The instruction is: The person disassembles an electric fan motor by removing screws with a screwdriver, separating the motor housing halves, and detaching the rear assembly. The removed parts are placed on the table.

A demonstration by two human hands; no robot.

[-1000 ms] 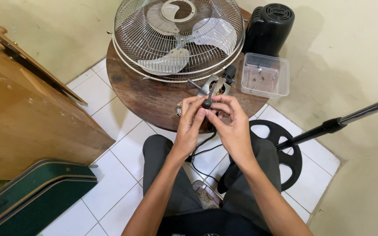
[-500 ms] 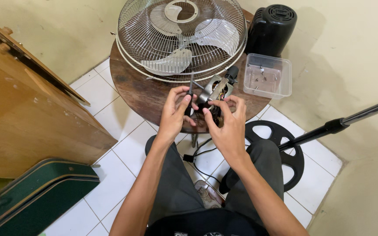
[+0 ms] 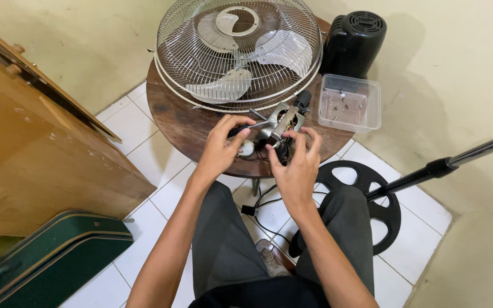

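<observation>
A fan motor (image 3: 283, 122) of grey metal with copper windings lies at the near edge of a round wooden table (image 3: 184, 122). My right hand (image 3: 295, 165) grips its near side and steadies it. My left hand (image 3: 222, 147) holds a dark-handled screwdriver (image 3: 253, 125). Its shaft lies almost level and points right, with the tip at the motor's housing. A black cable (image 3: 261, 202) hangs from the motor down between my knees.
A wire fan cage with grey blades (image 3: 239, 51) fills the table's far half. A clear plastic tub (image 3: 350, 102) with small screws sits at the right, a black motor cover (image 3: 354, 43) behind it. The black fan base (image 3: 380, 202) and pole (image 3: 457, 159) lie at the right, a wooden cabinet (image 3: 41, 148) and a green case (image 3: 47, 256) at the left.
Both hands moved away from my body to the table's edge. My left hand turned the screwdriver from upright to nearly level, tip toward the motor. My right hand stays on the motor.
</observation>
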